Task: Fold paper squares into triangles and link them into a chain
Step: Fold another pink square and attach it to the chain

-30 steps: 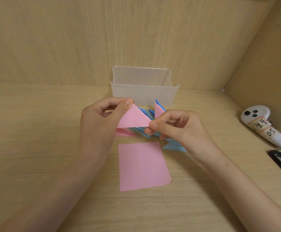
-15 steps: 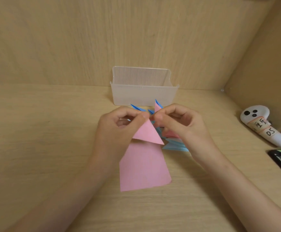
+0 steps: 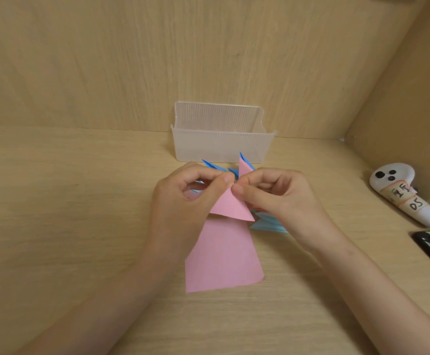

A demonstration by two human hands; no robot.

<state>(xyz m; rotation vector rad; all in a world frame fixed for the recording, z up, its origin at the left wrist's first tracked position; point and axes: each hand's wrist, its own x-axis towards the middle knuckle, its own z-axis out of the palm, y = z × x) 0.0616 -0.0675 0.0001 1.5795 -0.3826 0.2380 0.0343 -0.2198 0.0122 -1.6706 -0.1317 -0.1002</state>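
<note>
We find the left hand (image 3: 183, 198) pinching the triangle (image 3: 230, 207), tip meeting the chain (image 3: 269, 224) the right hand (image 3: 277, 198) pinches.

The left hand (image 3: 183, 201) pinches a folded pink triangle (image 3: 230, 207) at its top tip, thumb to thumb with the right hand (image 3: 280, 198). The right hand's curled fingers (image 3: 253, 176) hold the blue and pink chain (image 3: 270, 224), one pink point standing up behind them. A flat pink square (image 3: 221, 257) lies on the desk (image 3: 68, 213) below. A clear box (image 3: 221, 147) stands behind; a white controller (image 3: 403, 193) lies far right.
</note>
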